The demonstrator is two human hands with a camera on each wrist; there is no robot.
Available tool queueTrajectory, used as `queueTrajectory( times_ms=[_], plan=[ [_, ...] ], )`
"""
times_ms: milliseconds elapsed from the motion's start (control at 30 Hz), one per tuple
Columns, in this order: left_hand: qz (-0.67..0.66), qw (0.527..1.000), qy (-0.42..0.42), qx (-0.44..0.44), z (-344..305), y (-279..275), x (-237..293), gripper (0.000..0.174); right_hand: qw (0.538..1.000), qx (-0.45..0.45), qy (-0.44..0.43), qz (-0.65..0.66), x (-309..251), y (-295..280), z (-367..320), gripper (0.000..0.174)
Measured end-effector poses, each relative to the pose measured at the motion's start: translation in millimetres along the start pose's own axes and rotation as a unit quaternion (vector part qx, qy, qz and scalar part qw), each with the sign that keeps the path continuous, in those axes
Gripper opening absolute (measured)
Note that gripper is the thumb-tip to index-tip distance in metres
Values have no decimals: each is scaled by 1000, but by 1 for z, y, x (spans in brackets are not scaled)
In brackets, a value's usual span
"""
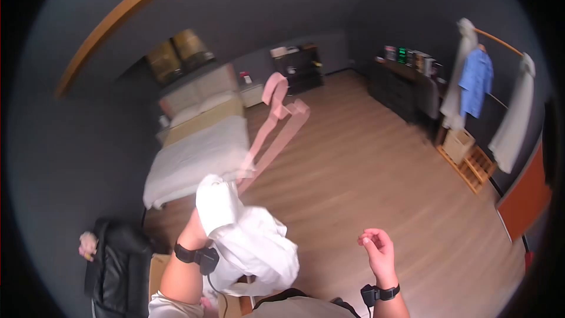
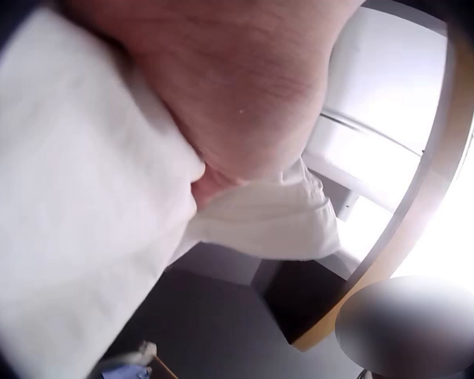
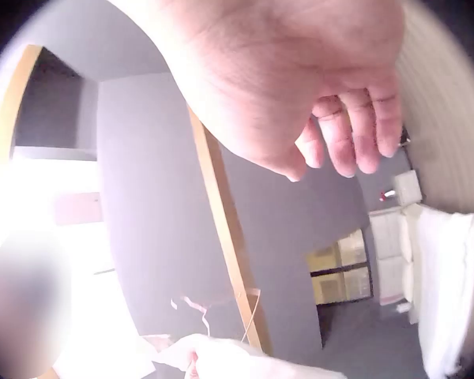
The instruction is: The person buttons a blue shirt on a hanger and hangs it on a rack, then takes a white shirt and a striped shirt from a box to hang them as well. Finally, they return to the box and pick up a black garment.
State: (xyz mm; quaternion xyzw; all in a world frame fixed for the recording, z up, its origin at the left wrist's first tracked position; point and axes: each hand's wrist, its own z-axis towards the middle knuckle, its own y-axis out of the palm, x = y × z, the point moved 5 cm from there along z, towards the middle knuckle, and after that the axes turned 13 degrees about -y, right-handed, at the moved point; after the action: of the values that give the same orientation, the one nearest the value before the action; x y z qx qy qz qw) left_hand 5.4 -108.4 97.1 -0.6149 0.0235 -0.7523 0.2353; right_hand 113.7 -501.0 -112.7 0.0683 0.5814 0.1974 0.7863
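My left hand grips a bunched white cloth garment, which hangs down in front of my body in the head view. Folds of the cloth cover most of the fingers. From the top of the garment a long pink ribbon trails up and out in the air, looped and blurred. My right hand is raised to the right, apart from the cloth, its fingers loosely bent around nothing. In the right wrist view those fingers hang relaxed below the palm.
A bed stands at the back left, a black leather chair at lower left. To the right are a dark desk and a clothes rack with a blue shirt. Wooden floor lies between.
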Motion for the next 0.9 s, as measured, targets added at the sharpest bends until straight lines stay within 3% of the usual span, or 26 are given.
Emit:
queueTrajectory(
  times_ms=[100, 167, 200, 267, 300, 367, 400, 500, 533, 567, 633, 667, 767, 800, 833, 900],
  plan=[
    [26, 984, 129, -122, 20, 67, -15, 46, 984, 50, -133, -112, -36, -35, -19, 45],
    [153, 963, 172, -139, 25, 105, -27, 28, 938, 88, -238, -235, -72, -39, -26, 59],
    [211, 946, 197, -146, 26, 124, -32, 21, 920, 78, -238, -303, -89, -36, -25, 65],
    [128, 952, 120, -249, 21, 146, -55, 21, 872, 48, -230, -430, -115, -26, -23, 77],
    [-24, 938, -14, -345, 16, 154, -71, 22, 857, 27, -218, -466, -114, -24, -21, 80],
    [-240, 838, -192, -451, 9, 165, -85, 26, 823, -18, -196, -532, -101, -18, -13, 85],
    [-319, 771, -262, -485, 7, 169, -88, 28, 818, -54, -211, -532, -99, -10, -8, 75],
    [-327, 733, -224, -552, 25, 154, -137, 54, 840, -142, -135, -506, -68, 6, -7, 59],
    [-336, 721, -220, -565, 30, 149, -151, 59, 808, -115, -251, -520, -70, 18, -4, 48],
    [-354, 713, -226, -562, 36, 143, -162, 60, 818, -49, -276, -502, -67, 20, 0, 49],
    [-391, 705, -229, -546, 44, 129, -178, 50, 825, 78, -325, -455, -64, 25, 7, 51],
    [-410, 705, -227, -532, 48, 122, -179, 39, 836, 55, -310, -450, -63, 37, 21, 53],
    [-411, 730, -232, -495, 64, 101, -187, 29, 864, -17, -260, -431, -71, 80, 69, 59],
    [-413, 741, -216, -483, 70, 94, -192, 29, 810, -83, -238, -530, -81, 109, 85, 42],
    [-415, 752, -202, -469, 76, 88, -196, 28, 832, -123, -164, -515, -64, 111, 95, 34],
    [-276, 871, -84, -397, 106, 72, -190, 30, 857, -196, -7, -476, -29, 110, 109, 24]
  ],
)
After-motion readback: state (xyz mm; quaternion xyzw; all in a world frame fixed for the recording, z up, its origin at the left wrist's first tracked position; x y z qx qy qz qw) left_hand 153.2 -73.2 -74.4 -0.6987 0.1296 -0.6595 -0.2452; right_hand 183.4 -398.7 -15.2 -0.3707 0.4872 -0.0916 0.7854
